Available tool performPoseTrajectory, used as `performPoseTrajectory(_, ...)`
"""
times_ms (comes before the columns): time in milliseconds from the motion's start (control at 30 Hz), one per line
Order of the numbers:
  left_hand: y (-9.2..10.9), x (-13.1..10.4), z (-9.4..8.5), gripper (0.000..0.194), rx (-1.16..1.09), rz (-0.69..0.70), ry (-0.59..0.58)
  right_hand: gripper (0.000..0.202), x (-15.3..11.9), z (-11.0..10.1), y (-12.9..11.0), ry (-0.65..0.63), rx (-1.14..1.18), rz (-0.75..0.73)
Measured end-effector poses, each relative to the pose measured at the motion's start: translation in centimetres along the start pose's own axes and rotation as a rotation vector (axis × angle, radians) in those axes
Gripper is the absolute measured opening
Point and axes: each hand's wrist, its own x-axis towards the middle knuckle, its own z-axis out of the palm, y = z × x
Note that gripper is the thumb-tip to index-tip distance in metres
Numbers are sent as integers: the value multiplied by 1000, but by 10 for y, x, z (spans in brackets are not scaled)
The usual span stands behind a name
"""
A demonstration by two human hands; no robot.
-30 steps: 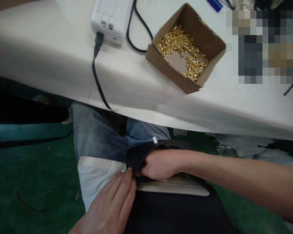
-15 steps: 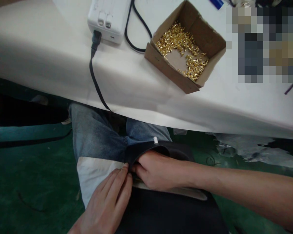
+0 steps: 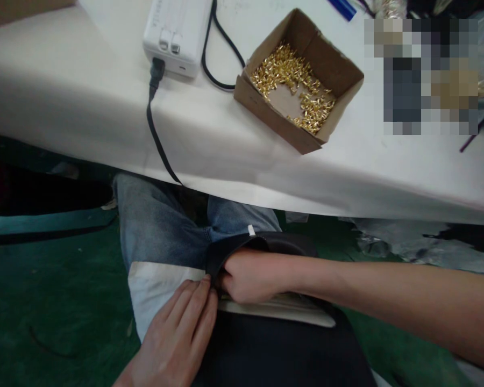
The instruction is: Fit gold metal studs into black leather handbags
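Observation:
A black bag (image 3: 282,349) lies across the lap, its mouth gaping towards the table and a pale strip (image 3: 278,312) along the near edge of the opening. My left hand (image 3: 177,328) is closed at the left corner of that mouth, fingertips pressed together on the dark rim. Inside the opening, my right hand (image 3: 250,277) is curled close to the same corner. Its fingertips are hidden by the bag, so what they grip cannot be made out. A small white tab (image 3: 251,230) sticks up from the far rim.
On the white-covered table (image 3: 105,102), a cardboard box (image 3: 274,121) holds many small gold metal pieces (image 3: 282,64). Left of it are a white power adapter (image 3: 173,45) and black cables (image 3: 157,137). Clear plastic (image 3: 375,236) lies under the table, right.
My right hand and forearm have shifted slightly up inside the bag, and more of the pale strip shows. My left hand keeps its place at the corner. The camera view has shifted a little.

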Motion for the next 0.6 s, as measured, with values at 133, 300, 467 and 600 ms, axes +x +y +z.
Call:
performPoseTrajectory(133, 1, 4, 0, 32, 24, -107, 26, 33, -4, -6, -1, -10, 10, -5)
performPoseTrajectory(300, 4, 3, -2, 32, 59, -78, 32, 30, -8, -8, -2, -6, -8, -5)
performPoseTrajectory(467, 5, -4, 3, 38, 7, 43, 87, 26, -7, -5, -1, -57, -45, -1)
performPoseTrajectory(600, 6, -2, 10, 40, -29, 54, 112, 29, -10, -2, 1, -25, -29, 15)
